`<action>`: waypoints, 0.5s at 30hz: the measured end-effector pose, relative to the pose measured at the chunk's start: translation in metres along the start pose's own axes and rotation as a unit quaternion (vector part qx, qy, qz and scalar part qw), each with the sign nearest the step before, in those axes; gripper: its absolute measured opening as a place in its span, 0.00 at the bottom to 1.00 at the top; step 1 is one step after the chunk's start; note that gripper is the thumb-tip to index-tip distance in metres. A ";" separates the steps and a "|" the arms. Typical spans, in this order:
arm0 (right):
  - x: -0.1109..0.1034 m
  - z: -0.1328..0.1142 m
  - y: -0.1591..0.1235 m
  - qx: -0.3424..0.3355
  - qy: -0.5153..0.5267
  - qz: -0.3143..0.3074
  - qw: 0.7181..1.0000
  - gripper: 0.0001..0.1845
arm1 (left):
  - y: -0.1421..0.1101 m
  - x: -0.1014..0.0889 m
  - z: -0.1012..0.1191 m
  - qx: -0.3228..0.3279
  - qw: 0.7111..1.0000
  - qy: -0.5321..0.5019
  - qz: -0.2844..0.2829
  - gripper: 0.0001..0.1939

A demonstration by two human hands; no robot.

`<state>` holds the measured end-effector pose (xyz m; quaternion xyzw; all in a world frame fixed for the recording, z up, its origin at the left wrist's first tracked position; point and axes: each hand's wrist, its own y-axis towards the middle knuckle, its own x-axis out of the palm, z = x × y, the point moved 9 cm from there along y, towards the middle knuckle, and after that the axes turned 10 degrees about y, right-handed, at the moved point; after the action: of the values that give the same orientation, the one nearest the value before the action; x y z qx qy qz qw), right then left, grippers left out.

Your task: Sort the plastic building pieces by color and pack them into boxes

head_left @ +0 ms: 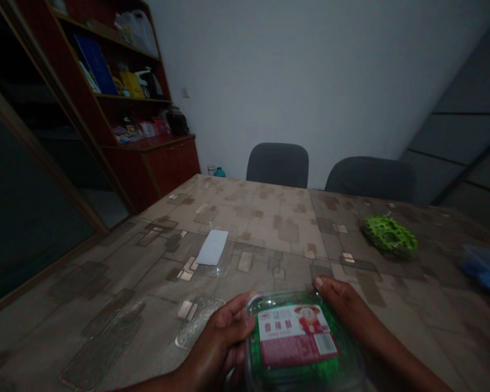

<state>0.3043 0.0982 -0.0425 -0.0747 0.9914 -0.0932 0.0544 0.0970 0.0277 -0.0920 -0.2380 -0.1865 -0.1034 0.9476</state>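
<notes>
Between my two hands, low in the view, is a clear plastic food container (296, 340) with a white and red label on its lid and bright green contents. My left hand (224, 337) grips its left side, thumb on the near edge and fingers around and beneath. On the far right corner, my right hand (343, 305) holds it with thumb and fingers closed; part of that hand is behind the container. Farther off, to the left, a clear plastic lid (220, 270) lies on the table with a white rectangular label or card (213, 247) on it.
The patterned table (265, 212) extends away from me. At its right lie a bright green lattice-like piece (390, 235) and a clear container with blue contents (488, 272). Two grey chairs (277, 163) stand along the far edge. A red shelf cabinet (163, 169) is at back left.
</notes>
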 end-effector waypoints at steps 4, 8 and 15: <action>-0.001 0.002 -0.001 -0.008 0.001 0.011 1.000 0.30 | -0.003 0.003 0.008 0.024 0.999 0.044 0.000 0.30; -0.004 -0.001 -0.001 -0.019 -0.005 0.026 0.999 0.28 | -0.007 0.006 0.025 0.046 0.992 0.121 -0.001 0.25; 0.002 -0.001 -0.013 -0.010 0.007 0.043 0.999 0.28 | -0.006 0.005 0.036 0.033 0.988 0.152 -0.008 0.22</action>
<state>0.3039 0.0852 -0.0388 -0.0317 0.9949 -0.0811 0.0504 0.0889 0.0394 -0.0575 -0.1866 -0.0450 -0.1394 0.9715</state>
